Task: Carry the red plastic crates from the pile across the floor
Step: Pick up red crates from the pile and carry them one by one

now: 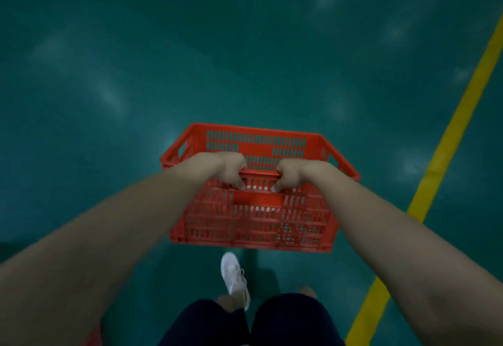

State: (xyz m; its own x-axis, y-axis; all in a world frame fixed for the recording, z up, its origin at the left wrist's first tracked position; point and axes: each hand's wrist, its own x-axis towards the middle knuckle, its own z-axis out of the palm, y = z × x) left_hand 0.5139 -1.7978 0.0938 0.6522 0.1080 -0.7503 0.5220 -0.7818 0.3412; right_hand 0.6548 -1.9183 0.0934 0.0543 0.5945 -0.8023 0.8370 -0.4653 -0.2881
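Head view shows the red crate [255,141] held off the green floor [109,73] in front of the person's legs, above a white shoe [234,275]. The left hand [231,167] and the right hand [290,173] both curl around the handle bar in the middle of its near long wall, close together. A second bar lower on that wall may belong to a nested crate; this cannot be told.

With both grips on one wall and none on the far side, the load probably hangs unevenly. It could swing against the knees or twist out of the fingers during a step. The tilted bottom edge also hides the floor just ahead of the feet.

The crate's long axis runs left to right across the view. Its open top faces up and leans slightly toward the person. A yellow line [449,133] passes well to the right.
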